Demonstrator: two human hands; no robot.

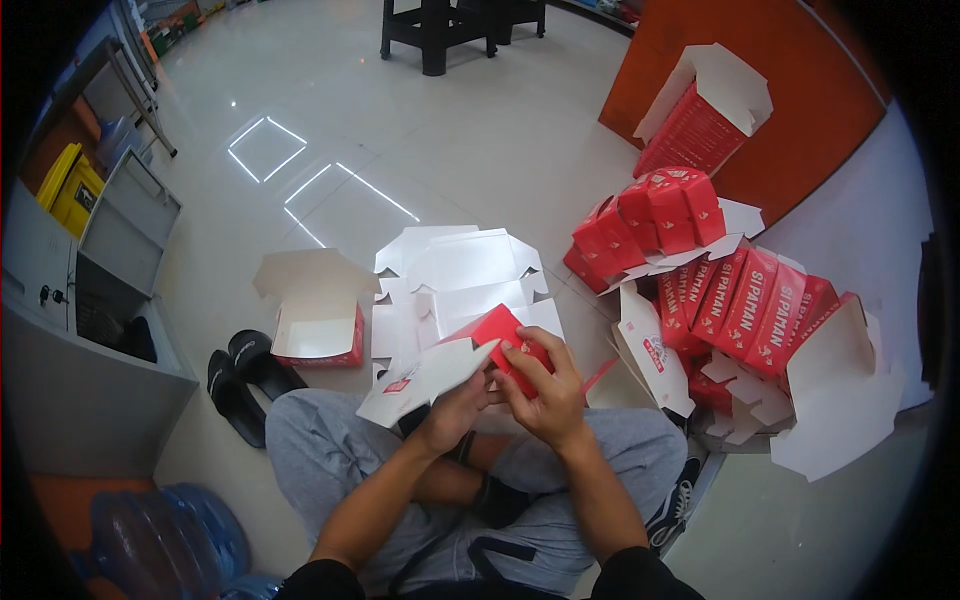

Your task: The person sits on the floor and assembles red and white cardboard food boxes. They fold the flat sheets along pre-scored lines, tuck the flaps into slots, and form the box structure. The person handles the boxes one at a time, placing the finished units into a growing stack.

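Above my crossed legs, a small red and white cardboard box (496, 332) is held partly folded, its white lid flap (420, 385) spread out toward the left. My left hand (455, 412) is closed on its lower edge near the flap; some of those fingers are hidden behind the card. On the red side, my right hand (550, 388) grips the box with thumb and fingers. Just beyond lie flat white box blanks (455, 262) on the floor. To their left stands a folded box (320, 335) with its lid up.
Several red boxes (745, 300) are piled at the right, by an orange panel (745, 165). Black slides (240, 385), a grey cabinet (95, 400) and a clear blue water jug (165, 535) are at the left. A black stool (433, 35) stands far ahead.
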